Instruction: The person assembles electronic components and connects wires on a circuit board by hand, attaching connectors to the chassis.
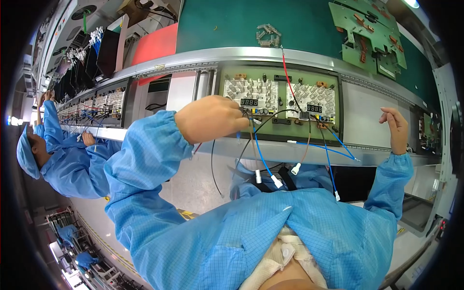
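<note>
Centrally seated boards: two rectangular circuit boards with clear raised parts and dark digit displays, the left board (265, 92) and the right board (309, 92), are held side by side in a green flat fixture plate (292, 131), presumably so that they are kept level and steady.
Left hand: the bare left hand (212, 120) is curled tightly, its fingertips brought to the wires at the left board's lower edge; whether anything is pinched cannot be told, as the grip is hidden.
Right hand: the bare right hand (396, 128) is raised well apart from both boards, its fingers loosely bent and partly spread; nothing is seen to be held.
Hanging leads: a blue thin wire with a white plug (261, 154) is draped over the silver metal rail (280, 152), perhaps so that its plug is left free.
Upright lead: a red thin wire (285, 65) is stretched from the right board toward the green flat mat (232, 29).
Mat: small clear coil-like pieces (268, 41) are clustered there, apparently kept within reach.
</note>
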`<state>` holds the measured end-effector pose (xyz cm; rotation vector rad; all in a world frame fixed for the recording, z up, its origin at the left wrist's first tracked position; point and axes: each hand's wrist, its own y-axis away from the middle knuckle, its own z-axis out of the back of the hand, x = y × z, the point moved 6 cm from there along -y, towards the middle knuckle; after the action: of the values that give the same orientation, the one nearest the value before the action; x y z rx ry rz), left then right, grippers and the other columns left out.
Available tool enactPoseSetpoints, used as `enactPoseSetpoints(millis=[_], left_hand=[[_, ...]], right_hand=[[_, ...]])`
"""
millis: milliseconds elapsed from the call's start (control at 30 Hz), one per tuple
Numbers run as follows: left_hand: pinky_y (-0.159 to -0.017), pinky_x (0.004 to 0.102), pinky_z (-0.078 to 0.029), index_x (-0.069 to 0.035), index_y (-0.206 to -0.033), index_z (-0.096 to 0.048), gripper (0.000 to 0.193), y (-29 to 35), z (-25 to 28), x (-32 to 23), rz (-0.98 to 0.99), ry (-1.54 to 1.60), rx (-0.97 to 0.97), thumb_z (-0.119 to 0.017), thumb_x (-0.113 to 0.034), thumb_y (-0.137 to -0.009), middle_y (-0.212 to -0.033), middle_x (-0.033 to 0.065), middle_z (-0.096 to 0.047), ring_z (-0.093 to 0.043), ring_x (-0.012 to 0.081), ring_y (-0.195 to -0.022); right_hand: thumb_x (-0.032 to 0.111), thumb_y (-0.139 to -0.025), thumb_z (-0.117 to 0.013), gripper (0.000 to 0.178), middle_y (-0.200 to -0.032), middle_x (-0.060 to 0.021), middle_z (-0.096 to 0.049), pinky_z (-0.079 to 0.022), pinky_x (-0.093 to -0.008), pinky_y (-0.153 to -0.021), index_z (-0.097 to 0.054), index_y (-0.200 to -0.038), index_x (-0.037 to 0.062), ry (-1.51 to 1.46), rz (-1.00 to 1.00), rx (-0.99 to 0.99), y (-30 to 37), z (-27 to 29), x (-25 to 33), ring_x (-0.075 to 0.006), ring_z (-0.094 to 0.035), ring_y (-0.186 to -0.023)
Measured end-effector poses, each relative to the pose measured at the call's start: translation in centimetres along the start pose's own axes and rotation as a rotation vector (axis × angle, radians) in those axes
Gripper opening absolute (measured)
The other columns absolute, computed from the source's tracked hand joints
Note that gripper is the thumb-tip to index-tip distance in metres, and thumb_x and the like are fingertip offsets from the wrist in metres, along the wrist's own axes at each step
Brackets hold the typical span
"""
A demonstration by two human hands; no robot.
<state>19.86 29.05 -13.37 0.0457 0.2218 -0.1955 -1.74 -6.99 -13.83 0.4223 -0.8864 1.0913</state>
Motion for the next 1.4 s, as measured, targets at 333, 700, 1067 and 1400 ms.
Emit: enactPoseSetpoints(millis=[333,700,1067,1400], left_hand=[[-0.064,0.0328,-0.050,-0.005,-0.074,-0.051,0.009,0.6,-2.4,-2.0,0.020,-0.136,0.172,-0.058,-0.011,-0.071,-0.066,0.0048,-0.056,-0.059,0.0219,-0.074],[-0.064,0.0297,-0.048,-0.009,-0.072,-0.057,0.006,2.5,-4.3,-0.5,-0.056,-0.180,0.210,-0.057,-0.015,-0.071,-0.073,0.0017,-0.057,-0.055,0.0177,-0.081],[-0.070,0.0320,-0.047,-0.012,-0.074,-0.064,0.008,3.8,-3.2,4.0,-0.063,0.021,0.006,-0.062,-0.015,-0.068,-0.077,-0.0008,-0.059,-0.055,0.0184,-0.081],[-0.072,0.0335,-0.048,-0.012,-0.094,-0.065,0.026,3.9,-3.0,5.7,0.028,-0.088,-0.055,-0.061,-0.009,-0.068,-0.081,0.0005,-0.061,-0.057,0.0204,-0.085]], right_hand=[[0.010,-0.094,-0.045,0.021,-0.075,-0.0038,-0.055,-0.042,-0.0238,-0.073,-0.061,-0.103,-0.0002,-0.024,-0.001,-0.018,0.4,-1.0,1.2,-0.0111,-0.053,-0.075],[0.010,-0.091,-0.049,0.019,-0.073,-0.0048,-0.057,-0.043,-0.0248,-0.072,-0.062,-0.101,0.0001,0.038,0.019,0.016,-1.2,-5.2,2.2,-0.0120,-0.055,-0.074],[0.021,-0.085,-0.055,0.029,-0.109,-0.0096,-0.055,-0.039,-0.0328,-0.090,-0.057,-0.110,0.0061,-0.013,-0.042,-0.325,-13.8,0.0,-7.0,-0.0193,-0.051,-0.103],[0.047,-0.085,-0.054,0.047,-0.096,-0.0124,-0.064,-0.042,-0.0356,-0.085,-0.064,-0.106,0.0064,0.244,-0.341,-0.419,-25.3,7.9,-22.1,-0.0268,-0.058,-0.089]])
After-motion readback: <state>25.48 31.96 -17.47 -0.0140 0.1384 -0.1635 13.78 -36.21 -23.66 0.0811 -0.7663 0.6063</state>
